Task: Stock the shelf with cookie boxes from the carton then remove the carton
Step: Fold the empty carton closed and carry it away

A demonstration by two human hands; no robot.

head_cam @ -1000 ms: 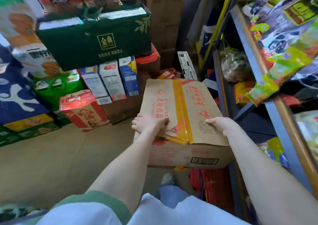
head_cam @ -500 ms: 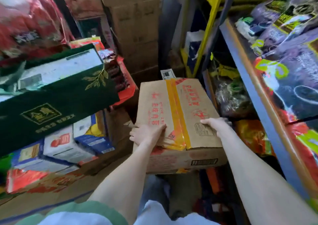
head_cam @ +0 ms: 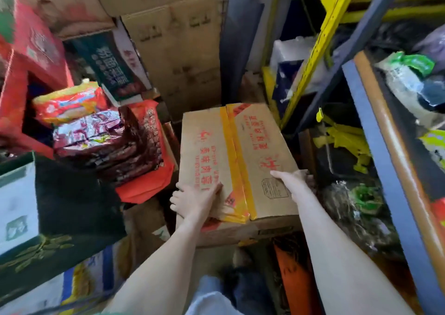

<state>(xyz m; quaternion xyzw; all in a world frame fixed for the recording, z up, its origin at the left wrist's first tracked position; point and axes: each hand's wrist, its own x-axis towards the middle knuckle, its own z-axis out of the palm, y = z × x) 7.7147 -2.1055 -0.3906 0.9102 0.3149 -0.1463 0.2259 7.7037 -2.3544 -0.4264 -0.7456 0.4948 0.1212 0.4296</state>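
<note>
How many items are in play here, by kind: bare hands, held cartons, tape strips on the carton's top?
Bare hands gripping the carton: 2, left hand and right hand
Held brown cardboard carton with red print: 1
Top-seam yellow tape strip: 1
Total: 4

The carton (head_cam: pixel 209 146) has been carried farther along the aisle. The dark green gift box (head_cam: pixel 72 206), a second ago far behind it, now lies near left. Red snack packets (head_cam: pixel 108 146) have come into view just left of it, and stacked brown cartons (head_cam: pixel 173 50) rise beyond.
</note>
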